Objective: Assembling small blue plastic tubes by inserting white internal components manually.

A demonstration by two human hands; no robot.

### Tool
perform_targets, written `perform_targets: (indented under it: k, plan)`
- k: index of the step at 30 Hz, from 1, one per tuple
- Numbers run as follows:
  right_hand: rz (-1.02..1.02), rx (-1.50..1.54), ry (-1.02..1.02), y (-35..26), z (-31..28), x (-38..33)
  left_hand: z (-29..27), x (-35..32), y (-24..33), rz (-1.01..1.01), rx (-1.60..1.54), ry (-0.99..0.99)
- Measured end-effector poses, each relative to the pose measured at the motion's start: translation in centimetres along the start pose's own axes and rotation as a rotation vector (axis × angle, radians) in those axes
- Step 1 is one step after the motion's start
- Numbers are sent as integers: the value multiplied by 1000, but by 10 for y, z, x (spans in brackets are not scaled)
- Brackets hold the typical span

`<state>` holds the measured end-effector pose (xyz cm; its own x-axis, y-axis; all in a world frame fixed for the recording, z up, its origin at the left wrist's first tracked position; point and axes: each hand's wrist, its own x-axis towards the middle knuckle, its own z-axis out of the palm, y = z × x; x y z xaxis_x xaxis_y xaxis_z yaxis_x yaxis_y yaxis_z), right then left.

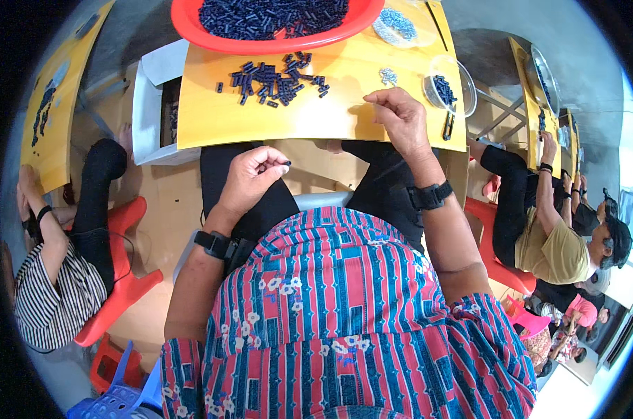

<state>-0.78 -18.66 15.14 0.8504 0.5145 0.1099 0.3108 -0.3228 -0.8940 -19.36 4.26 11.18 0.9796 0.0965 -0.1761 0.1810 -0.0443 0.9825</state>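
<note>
My left hand (250, 180) is closed in front of the table edge, above my lap. A small dark plastic piece (286, 163) sticks out from its thumb and fingertips. Over the front right of the yellow table (212, 122), my right hand (400, 120) has its thumb and forefinger pinched together; anything between them is too small to make out. Just beyond it lies a little pile of shiny small parts (388, 77). A loose heap of dark blue plastic pieces (267, 82) is spread over the middle of the table.
A red basin (191, 38) full of dark pieces stands at the back. Right of it are a clear dish (396, 28) of small shiny parts and a clear tub (463, 98) with dark pieces. A white box (149, 105) stands left; people sit at tables on both sides.
</note>
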Motion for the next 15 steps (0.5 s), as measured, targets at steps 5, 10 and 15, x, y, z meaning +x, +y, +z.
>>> perform_targets:
  k: [5, 10, 15]
  plan:
    - [384, 513, -127, -23, 17, -6, 0, 0, 1, -7, -47, 5]
    - [480, 696, -241, -31, 37, -15, 4, -3, 17, 31, -209, 33]
    - [455, 880, -351, -45, 57, -28, 10, -4, 28, 49, -376, 54]
